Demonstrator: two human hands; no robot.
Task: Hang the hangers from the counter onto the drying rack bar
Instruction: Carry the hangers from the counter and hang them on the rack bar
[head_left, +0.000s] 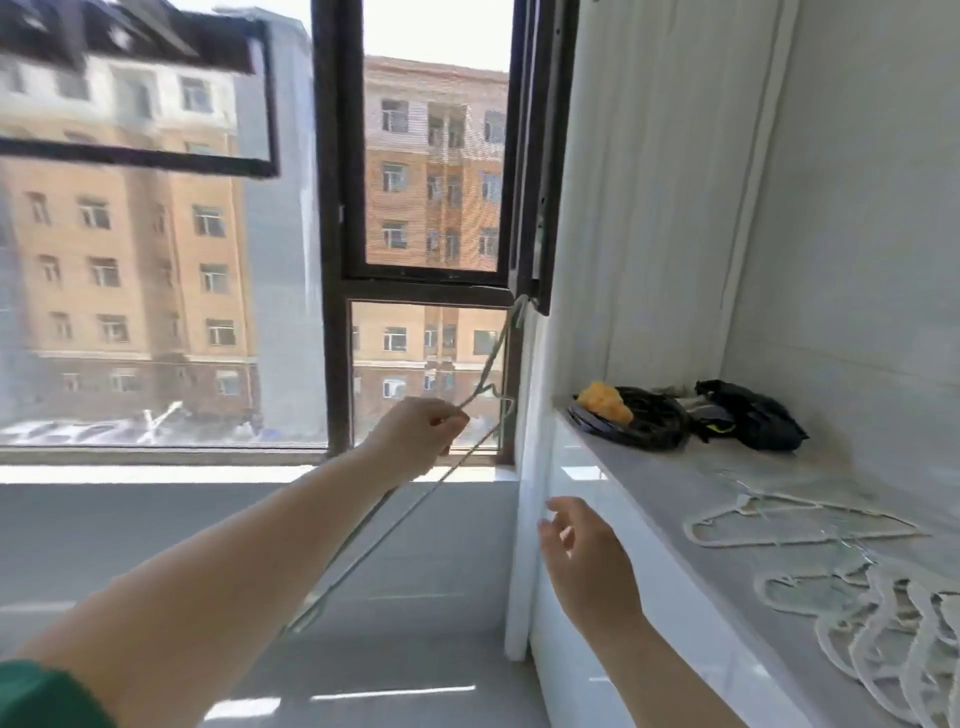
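My left hand (415, 436) pinches a thin pale wire hanger (395, 514) near its hook, out in front of the window. The hanger's long bar slants down to the lower left under my forearm, and another side runs up toward the window frame. My right hand (582, 551) hovers with relaxed fingers and holds nothing, just left of the counter's front edge. On the grey counter (691, 540) at right lies a single white hanger (779, 525). Nearer me lies a pile of several pale hangers (883, 618). No drying rack bar is in view.
A dark-framed window (332, 260) fills the wall ahead. White cabinet fronts (566, 571) stand below the counter. At the counter's far end sit a black coiled item with an orange thing (605, 402) on it and a black bag (748, 413). Grey floor lies below.
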